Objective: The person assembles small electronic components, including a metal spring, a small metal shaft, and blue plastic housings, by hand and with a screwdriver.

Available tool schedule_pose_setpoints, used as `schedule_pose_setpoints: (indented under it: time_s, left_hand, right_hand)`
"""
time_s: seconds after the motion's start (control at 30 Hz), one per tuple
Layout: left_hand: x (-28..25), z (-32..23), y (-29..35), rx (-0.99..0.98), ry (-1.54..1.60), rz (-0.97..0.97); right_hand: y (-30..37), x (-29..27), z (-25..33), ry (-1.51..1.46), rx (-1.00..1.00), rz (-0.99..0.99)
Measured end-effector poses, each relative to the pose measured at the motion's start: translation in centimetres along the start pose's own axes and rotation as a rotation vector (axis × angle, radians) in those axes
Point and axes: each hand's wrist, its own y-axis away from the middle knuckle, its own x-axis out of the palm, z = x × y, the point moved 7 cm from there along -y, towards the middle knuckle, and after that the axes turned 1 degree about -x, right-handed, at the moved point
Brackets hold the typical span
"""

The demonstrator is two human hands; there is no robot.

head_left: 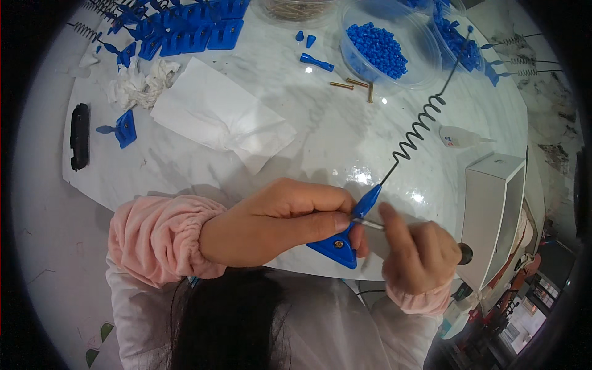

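My left hand (pixel 290 213) grips a blue plastic base (pixel 336 245), its thumb and fingers pinching it near the neck. A brass-coloured screw head (pixel 338 244) sits in the base's flat face. From the base's blue cone (pixel 368 200) a black wire with a coiled spring (pixel 414 131) slants up to the far right, ending in a small blue tip (pixel 470 29). My right hand (pixel 422 253) is closed round a screwdriver; its metal shaft (pixel 372 224) reaches the joint below the cone, and a dark handle end (pixel 465 253) shows behind the hand. The shaft's tip is hidden by my left thumb.
Tubs of blue pieces (pixel 376 52) and screws (pixel 300 9) stand at the back. Loose screws (pixel 370 92), a blue part (pixel 317 62), white paper (pixel 222 117), a black case (pixel 80 137) and a small bottle (pixel 459 137) lie about. A white box (pixel 487 209) stands right; blue bases (pixel 185 37) crowd far left.
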Motion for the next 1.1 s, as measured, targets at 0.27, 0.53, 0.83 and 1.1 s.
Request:
schedule_pose_setpoints:
  time_s: [0.27,0.53,0.83,1.1]
  left_hand:
    - [0.03,-0.20,0.00,0.046,0.029,-0.010]
    - [0.10,-0.20,-0.05,0.036,0.036,-0.004]
    - [0.01,-0.08,-0.10,0.022,-0.010,-0.039]
    - [0.02,-0.55,-0.16,0.033,-0.229,-0.007]
  right_hand:
    - [-0.06,0.50,0.54,0.015,-0.118,-0.163]
    - [-0.04,0.46,0.57,0.037,-0.089,-0.071]
    - [-0.03,0.12,0.67,0.047,-0.051,-0.028]
    - [0.09,0.19,0.78,0.091,-0.074,-0.063]
